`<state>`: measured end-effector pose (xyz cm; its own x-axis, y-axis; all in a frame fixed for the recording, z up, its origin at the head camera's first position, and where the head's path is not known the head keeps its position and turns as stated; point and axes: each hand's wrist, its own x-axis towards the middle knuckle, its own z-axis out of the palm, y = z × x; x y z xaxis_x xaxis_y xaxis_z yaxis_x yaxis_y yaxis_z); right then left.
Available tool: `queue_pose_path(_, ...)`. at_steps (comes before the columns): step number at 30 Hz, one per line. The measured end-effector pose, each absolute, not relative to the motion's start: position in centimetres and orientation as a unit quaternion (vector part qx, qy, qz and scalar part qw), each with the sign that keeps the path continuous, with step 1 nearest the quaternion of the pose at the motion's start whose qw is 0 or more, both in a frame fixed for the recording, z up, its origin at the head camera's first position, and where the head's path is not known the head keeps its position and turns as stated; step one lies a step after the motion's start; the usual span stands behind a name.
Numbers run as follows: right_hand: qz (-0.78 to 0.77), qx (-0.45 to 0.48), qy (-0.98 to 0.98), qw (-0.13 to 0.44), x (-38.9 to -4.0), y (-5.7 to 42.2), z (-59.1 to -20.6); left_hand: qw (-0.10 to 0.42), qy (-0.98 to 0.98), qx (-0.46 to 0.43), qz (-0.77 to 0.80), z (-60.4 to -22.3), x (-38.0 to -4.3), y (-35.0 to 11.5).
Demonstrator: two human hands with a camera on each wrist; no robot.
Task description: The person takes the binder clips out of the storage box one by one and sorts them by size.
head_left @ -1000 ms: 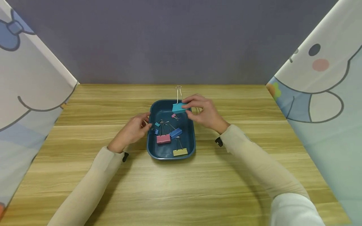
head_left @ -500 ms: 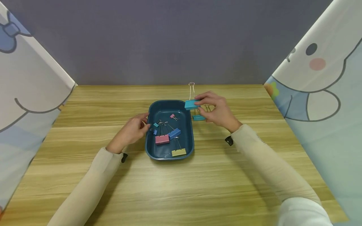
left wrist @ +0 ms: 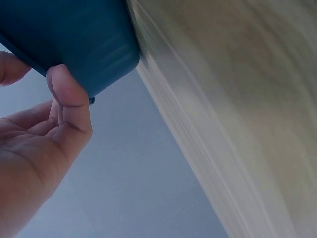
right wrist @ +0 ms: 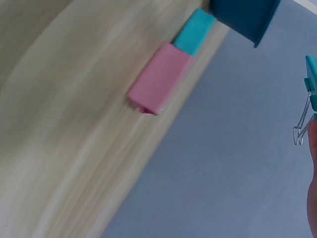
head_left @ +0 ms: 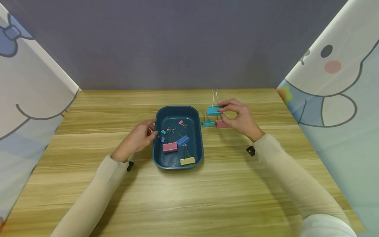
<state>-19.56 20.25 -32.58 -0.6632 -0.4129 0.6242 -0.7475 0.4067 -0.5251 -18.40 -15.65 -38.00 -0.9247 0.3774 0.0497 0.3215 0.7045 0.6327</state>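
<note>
Holding a light-blue binder clip pinched btwn thumb & fingers, the R hand hangs above the desk, right of a dark-blue tray. Fingers cover the clip's R end; R-wrist view crops most of it. The L hand has bent fingers clamped on the tray's L rim, tips partly hidden. On the desk just beside the tray: a teal clip & a rose clip, the latter partly behind the R hand; can't tell if they touch. In the tray: a big pink clip, royal-blue clip, yellow clip, plus a small pink clip, small teal clip & small blue clip, the last hard to make out.
</note>
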Motion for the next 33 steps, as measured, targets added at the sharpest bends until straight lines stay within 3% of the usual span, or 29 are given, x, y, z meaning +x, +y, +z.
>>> queue_pose_path(12, 0.394, 0.336, -0.829, 0.214, -19.3, 21.3, -33.2, 0.049, 0.925, 0.181, 0.331, -37.8, -18.3, -15.7)
queue_pose_path(33, 0.384, 0.267, -0.867, 0.172, -19.2, 26.2, -35.1, 0.052, 0.922, 0.184, 0.335, -37.6, -17.9, -15.7)
